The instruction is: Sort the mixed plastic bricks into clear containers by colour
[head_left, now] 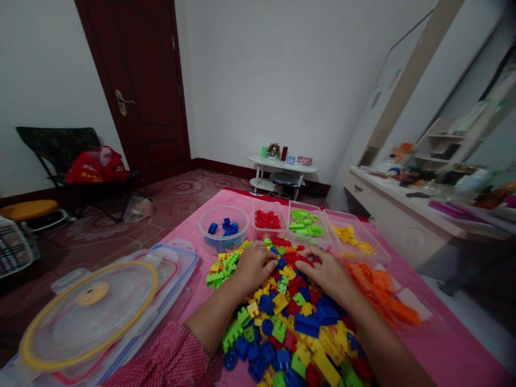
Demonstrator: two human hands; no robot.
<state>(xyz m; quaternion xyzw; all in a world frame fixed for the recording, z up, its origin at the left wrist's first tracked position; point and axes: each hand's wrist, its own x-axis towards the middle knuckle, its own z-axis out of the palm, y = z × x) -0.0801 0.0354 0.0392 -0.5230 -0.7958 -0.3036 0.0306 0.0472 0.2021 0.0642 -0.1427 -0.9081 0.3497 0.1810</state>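
A heap of mixed toy building bricks (278, 306) in red, blue, green and yellow spreads over the pink-covered table. My left hand (255, 267) rests on the far part of the heap, fingers loosely bent and apart, close to a blue brick (281, 263). Across from it, my right hand (327, 273) has its thumb and fingers at a red brick (296, 260). Beyond the hands stand a round tub of blue bricks (229, 228), a box of red bricks (266, 219), one of green bricks (305, 222) and one of yellow bricks (347, 235).
Orange bricks (382, 280) lie in a clear container to the right. Stacked clear lids (124, 328) occupy the table's left side. A cluttered white dresser (387, 226) flanks the table on the right. A chair with a red bag (97, 165) stands by the door.
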